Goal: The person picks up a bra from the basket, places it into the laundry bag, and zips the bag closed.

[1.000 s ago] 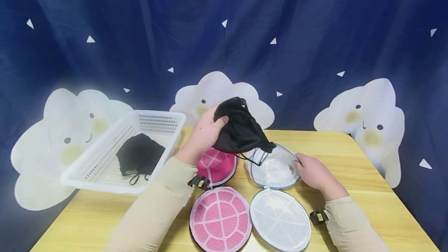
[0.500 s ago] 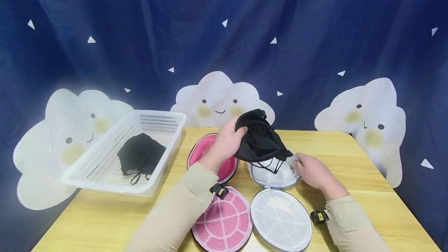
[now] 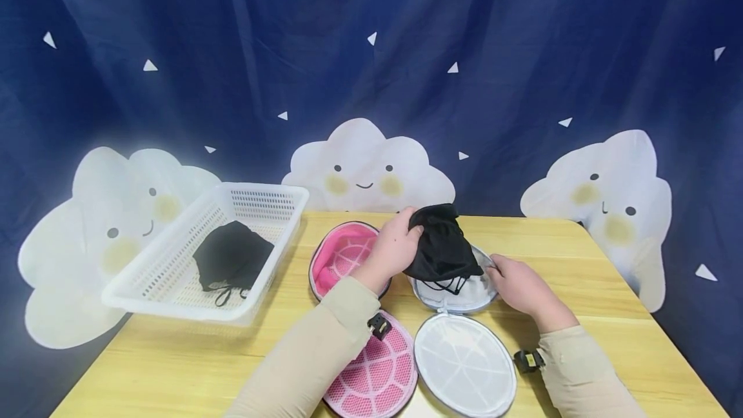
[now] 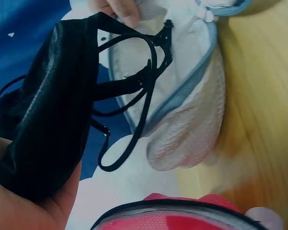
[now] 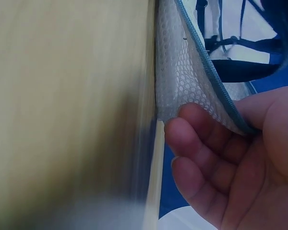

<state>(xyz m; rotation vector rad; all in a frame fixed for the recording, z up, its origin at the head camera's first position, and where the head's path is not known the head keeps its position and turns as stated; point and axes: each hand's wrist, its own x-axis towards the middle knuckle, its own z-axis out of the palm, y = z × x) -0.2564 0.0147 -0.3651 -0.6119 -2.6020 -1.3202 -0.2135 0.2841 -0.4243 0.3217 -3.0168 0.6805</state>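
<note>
A folded black bra [image 3: 440, 244] hangs from my left hand [image 3: 396, 244], pinched between thumb and fingers. In the left wrist view its thin straps [image 4: 151, 103] dangle over the mouth of a white mesh laundry bag [image 4: 197, 124]. That bag stands unzipped, its round lid [image 3: 465, 366] folded down toward me. My right hand [image 3: 518, 281] pinches the bag's rim at the right side. The right wrist view shows thumb and fingers of this hand [image 5: 240, 158] on either side of the blue-edged rim [image 5: 213, 79].
Left of the white bag stands a pink mesh laundry bag [image 3: 345, 257], also unzipped, its lid [image 3: 377, 373] flat on the wooden table [image 3: 580, 302]. At the left, a white perforated basket [image 3: 139, 298] holds another black garment [image 3: 232, 257]. A blue curtain [image 3: 493, 31] hangs behind.
My left hand has carried the black bra rightward and down, from above the pink bag to over the white bag's mouth. My right hand has stayed at the rim.
</note>
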